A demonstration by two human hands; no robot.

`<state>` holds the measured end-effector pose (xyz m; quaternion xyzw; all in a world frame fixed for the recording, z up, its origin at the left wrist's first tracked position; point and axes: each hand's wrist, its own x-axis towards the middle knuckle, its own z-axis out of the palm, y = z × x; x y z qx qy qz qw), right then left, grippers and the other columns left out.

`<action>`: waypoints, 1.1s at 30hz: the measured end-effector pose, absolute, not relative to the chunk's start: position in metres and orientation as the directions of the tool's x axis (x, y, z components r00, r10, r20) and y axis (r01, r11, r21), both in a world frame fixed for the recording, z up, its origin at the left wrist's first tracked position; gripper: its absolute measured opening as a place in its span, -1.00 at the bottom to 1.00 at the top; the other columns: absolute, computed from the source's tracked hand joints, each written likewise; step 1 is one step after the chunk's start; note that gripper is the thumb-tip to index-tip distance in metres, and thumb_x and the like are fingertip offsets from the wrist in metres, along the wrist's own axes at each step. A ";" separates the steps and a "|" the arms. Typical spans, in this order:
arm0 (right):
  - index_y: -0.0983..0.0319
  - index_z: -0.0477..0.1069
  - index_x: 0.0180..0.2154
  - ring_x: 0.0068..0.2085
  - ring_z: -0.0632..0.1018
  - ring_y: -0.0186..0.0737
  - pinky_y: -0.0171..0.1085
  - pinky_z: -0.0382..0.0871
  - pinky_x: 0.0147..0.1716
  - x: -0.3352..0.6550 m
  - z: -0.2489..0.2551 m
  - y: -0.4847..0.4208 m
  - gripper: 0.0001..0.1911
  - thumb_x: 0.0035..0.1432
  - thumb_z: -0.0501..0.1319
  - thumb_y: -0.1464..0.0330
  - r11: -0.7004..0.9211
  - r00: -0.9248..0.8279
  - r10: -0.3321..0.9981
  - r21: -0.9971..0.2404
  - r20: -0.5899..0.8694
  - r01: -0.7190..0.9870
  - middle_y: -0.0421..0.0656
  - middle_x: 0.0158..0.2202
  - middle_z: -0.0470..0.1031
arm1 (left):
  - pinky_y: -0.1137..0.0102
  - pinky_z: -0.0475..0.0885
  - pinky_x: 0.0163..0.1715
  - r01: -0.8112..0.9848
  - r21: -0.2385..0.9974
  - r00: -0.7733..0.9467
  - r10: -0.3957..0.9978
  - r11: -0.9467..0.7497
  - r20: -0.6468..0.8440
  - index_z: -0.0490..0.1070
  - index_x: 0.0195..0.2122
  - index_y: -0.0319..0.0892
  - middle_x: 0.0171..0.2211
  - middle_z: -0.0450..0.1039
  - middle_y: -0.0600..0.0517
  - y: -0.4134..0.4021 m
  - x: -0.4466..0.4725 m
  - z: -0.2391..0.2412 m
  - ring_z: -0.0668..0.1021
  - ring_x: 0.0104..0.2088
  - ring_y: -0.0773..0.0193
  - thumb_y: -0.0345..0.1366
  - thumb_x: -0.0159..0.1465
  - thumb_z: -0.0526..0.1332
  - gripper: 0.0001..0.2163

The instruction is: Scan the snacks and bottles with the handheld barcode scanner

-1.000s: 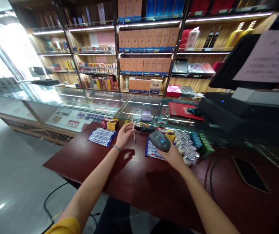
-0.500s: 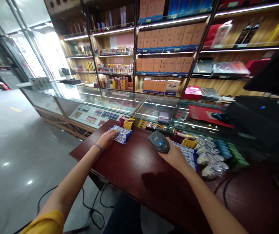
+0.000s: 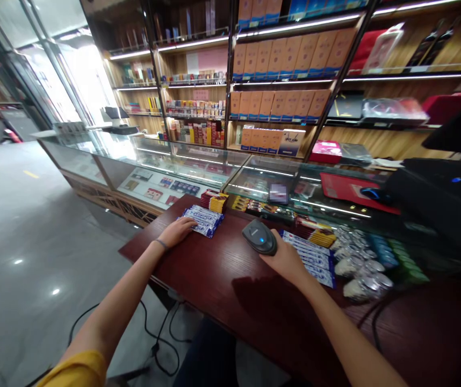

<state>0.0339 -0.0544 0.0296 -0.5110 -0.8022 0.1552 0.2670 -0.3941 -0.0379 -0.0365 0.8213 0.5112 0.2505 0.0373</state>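
My right hand (image 3: 285, 258) is wrapped round a dark grey barcode scanner (image 3: 259, 237) with a lit blue light, held above the wooden counter top (image 3: 214, 263). At the left, a small row of blue-and-white wrapped sticks (image 3: 204, 220) lies on the counter. My left hand (image 3: 179, 231) rests at the near left edge of that row, fingers stretched out and touching the wrappers. Behind the row stands a stack of red-and-yellow packets (image 3: 215, 200). A larger row of the blue-and-white sticks (image 3: 315, 260) lies beyond my right hand, partly hidden by it.
Clear-wrapped round packs (image 3: 365, 285), blue packs (image 3: 380, 250) and green packs (image 3: 408, 260) line the counter's right side. Behind runs a glass display case (image 3: 198, 161) with a red mat (image 3: 351, 191) on top. A dark machine (image 3: 444, 209) stands at right. Cables (image 3: 160, 338) lie on the floor.
The view has turned slightly left. The scanner in my right hand has shifted a little left over the counter, showing more of the right row of sticks. My left hand stays at its row.
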 end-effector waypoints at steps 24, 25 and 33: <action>0.16 0.35 0.14 -0.07 0.65 0.05 -0.10 0.54 -0.14 0.149 0.037 -0.054 -0.42 0.09 0.34 0.19 0.430 -0.097 0.893 -0.768 0.440 0.474 -0.05 -0.09 0.64 | 0.13 0.44 0.22 0.608 0.309 0.454 0.639 -0.732 0.620 0.45 0.19 -0.10 0.13 0.50 -0.11 -0.005 -0.169 -0.023 0.51 0.17 0.10 -0.25 0.45 0.16 -0.68; 0.15 0.35 0.14 -0.17 0.66 0.01 -0.12 0.55 -0.24 0.156 0.038 -0.056 -0.43 0.10 0.34 0.18 0.412 -0.075 0.901 -0.787 0.428 0.458 -0.08 -0.15 0.65 | 0.14 0.44 0.22 0.582 0.307 0.481 0.623 -0.753 0.616 0.45 0.19 -0.09 0.13 0.50 -0.10 -0.005 -0.153 -0.023 0.51 0.17 0.10 -0.27 0.44 0.17 -0.68; 0.12 0.33 0.00 -0.71 0.34 -0.33 -0.33 0.22 -0.73 0.186 0.054 -0.068 -0.54 0.14 0.37 0.12 0.276 0.054 0.950 -0.910 0.307 0.310 -0.33 -0.56 0.43 | 0.17 0.46 0.11 0.448 0.293 0.694 0.536 -0.844 0.482 0.51 0.12 -0.13 0.07 0.53 -0.14 -0.010 -0.044 -0.026 0.55 0.06 0.04 -0.15 0.35 0.32 -0.65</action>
